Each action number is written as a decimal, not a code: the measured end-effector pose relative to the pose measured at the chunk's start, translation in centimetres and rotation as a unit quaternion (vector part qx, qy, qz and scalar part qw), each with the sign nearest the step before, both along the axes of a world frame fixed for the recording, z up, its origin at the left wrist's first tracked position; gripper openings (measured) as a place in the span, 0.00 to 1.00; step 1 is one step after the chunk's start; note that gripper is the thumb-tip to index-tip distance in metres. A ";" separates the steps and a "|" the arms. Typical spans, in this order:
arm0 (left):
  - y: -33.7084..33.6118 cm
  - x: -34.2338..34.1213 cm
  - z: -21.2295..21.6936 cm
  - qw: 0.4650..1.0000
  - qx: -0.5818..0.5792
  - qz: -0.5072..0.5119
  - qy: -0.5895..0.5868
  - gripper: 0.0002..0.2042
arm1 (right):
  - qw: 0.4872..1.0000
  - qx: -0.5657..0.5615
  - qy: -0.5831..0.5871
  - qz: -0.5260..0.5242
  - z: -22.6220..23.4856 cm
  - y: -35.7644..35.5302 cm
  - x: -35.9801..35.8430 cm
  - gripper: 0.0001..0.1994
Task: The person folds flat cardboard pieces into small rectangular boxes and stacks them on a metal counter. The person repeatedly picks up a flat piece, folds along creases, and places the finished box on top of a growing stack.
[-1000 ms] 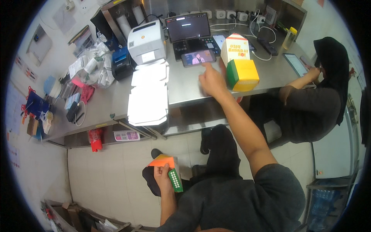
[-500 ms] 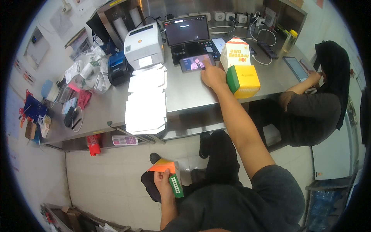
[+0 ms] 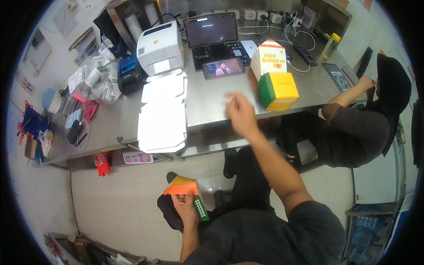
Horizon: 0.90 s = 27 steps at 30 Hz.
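Note:
My left hand (image 3: 186, 211), low above my lap, is closed on a folded cardboard box (image 3: 183, 189) with orange, yellow and green faces. Its thumb presses on the orange panel near the green patterned flap. My right hand (image 3: 242, 117) hangs in the air over the table's front edge, holding nothing, its fingers loosely apart and somewhat blurred. Beyond it a phone (image 3: 223, 69) lies propped with a video on its screen. To the right of that hand stand a yellow and green box (image 3: 282, 90) and, behind it, a stack of white printed cartons (image 3: 271, 59).
Flat white cardboard blanks (image 3: 162, 126) lie on the steel table (image 3: 207, 99), overhanging its front edge. Behind them are a white label printer (image 3: 160, 48) and a small black printer (image 3: 131, 75). A tablet (image 3: 211, 30) stands at the back. A co-worker (image 3: 362, 119) sits at the right.
My right hand has drawn back from the phone's screen toward me. The left hand keeps its hold on the box. The co-worker's hand has risen from the tablet-like device.

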<state>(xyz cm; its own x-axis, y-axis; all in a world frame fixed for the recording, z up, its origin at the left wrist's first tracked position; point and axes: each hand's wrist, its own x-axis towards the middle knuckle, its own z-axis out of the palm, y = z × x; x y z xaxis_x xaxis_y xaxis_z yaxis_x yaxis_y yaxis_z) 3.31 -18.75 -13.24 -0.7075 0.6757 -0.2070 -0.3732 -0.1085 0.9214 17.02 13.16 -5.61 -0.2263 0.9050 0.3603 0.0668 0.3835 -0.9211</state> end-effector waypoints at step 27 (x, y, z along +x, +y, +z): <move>-0.9 -2.0 0.7 0.995 0.078 -0.059 0.002 0.16 | 0.954 0.093 -0.116 0.261 -4.9 -21.4 -4.5 0.20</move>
<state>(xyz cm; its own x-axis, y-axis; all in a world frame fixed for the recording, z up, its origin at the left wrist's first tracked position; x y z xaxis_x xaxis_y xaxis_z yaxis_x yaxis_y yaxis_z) 1.33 -19.65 -12.51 -0.6217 0.7780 -0.0904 -0.3875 -0.2052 0.8987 12.52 -8.20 -10.51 -0.7222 0.5719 0.3890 0.0159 0.5760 -0.8173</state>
